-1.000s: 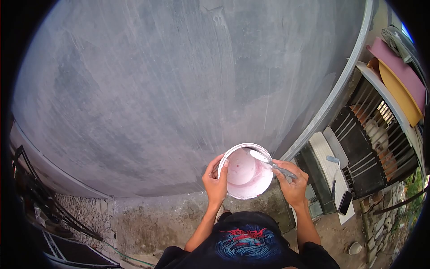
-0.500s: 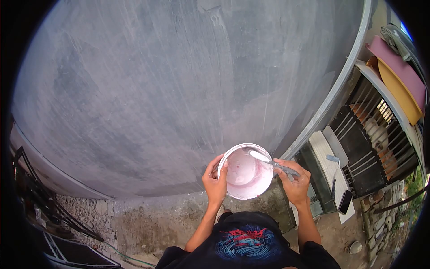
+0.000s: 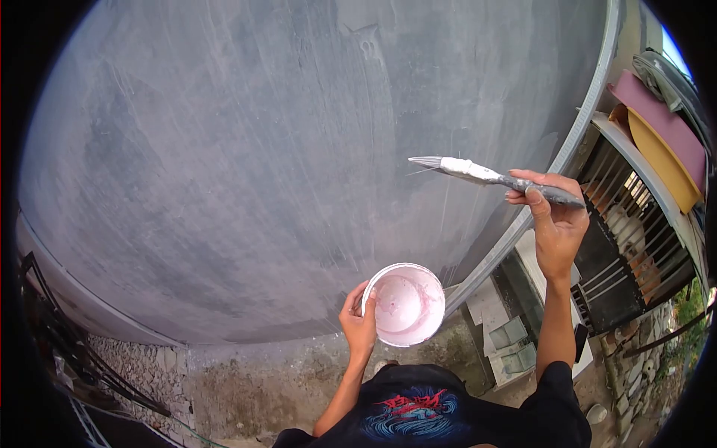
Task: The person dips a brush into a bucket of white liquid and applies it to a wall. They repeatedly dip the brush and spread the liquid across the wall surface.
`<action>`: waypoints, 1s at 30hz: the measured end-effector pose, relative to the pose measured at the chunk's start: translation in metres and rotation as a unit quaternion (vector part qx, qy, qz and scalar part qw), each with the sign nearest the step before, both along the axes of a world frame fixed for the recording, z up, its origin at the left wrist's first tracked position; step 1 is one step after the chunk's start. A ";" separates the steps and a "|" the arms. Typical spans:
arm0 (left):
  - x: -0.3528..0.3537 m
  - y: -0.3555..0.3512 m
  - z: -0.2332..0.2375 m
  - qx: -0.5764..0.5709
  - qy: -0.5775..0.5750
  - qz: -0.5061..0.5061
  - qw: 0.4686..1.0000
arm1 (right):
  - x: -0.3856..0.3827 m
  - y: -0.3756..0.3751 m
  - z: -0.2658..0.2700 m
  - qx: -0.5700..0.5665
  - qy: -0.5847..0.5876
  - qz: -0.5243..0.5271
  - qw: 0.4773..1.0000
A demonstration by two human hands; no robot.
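Note:
My left hand (image 3: 358, 322) grips the rim of a white bucket (image 3: 429, 300), thumb inside and fingers round the outer wall. Pinkish paint streaks coat the bucket's inside. Up and to the right, my right hand (image 3: 554, 216) is closed round the dark handle of a paintbrush (image 3: 478, 173). White paint covers the brush's ferrule, and its bristles point left in front of the grey wall (image 3: 261, 164), with a few stray hairs sticking out. Patchy light and dark streaks mark the wall.
A barred cage (image 3: 609, 231) stands at the right, with a yellow basin (image 3: 665, 160) and a pink basin (image 3: 657, 112) on top. Below it are a pale board (image 3: 534, 254) and a dark phone (image 3: 580, 342). Dark metal frames (image 3: 82, 351) lie at the lower left.
My right hand has lifted the paintbrush out of the bucket, up and to the right, in front of the wall. The bucket in my left hand sits slightly lower.

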State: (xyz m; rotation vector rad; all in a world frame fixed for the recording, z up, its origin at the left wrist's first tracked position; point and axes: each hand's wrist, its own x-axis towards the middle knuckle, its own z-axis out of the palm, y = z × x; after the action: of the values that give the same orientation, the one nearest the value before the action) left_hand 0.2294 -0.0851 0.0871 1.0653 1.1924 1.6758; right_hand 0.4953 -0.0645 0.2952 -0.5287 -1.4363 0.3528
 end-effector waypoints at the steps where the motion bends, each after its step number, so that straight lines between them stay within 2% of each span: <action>1: -0.002 0.002 0.000 -0.013 -0.006 0.004 1.000 | -0.002 0.010 0.012 0.033 -0.001 -0.003 0.999; 8: -0.017 0.026 -0.008 -0.038 -0.028 0.012 0.999 | -0.025 0.071 0.075 0.140 -0.009 -0.019 0.990; 14: -0.028 0.039 -0.018 -0.032 -0.039 0.003 0.999 | -0.036 0.115 0.094 0.253 -0.041 -0.084 0.963; 19: -0.029 0.032 -0.024 -0.068 -0.046 0.030 0.996 | -0.034 0.145 0.075 0.301 -0.043 -0.099 0.947; 22: -0.027 0.025 -0.033 -0.062 -0.040 0.056 0.996 | -0.032 0.154 0.061 0.309 -0.086 -0.128 0.938; 24: -0.021 0.018 -0.034 -0.059 -0.055 0.083 0.993 | -0.029 0.155 0.048 0.313 -0.175 -0.178 0.916; 25: -0.018 0.013 -0.035 -0.060 -0.065 0.101 0.991 | -0.030 0.153 0.039 0.316 -0.173 -0.169 0.917; 30: 0.003 -0.003 -0.046 -0.070 -0.080 0.156 0.982 | -0.026 0.140 -0.009 0.274 -0.307 -0.163 0.897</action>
State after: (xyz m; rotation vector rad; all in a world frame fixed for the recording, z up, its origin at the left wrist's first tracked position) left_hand 0.2329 -0.0882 0.0412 0.6693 1.4018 1.8440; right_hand 0.4698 0.0758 0.2863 -0.4148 -1.9176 -0.5333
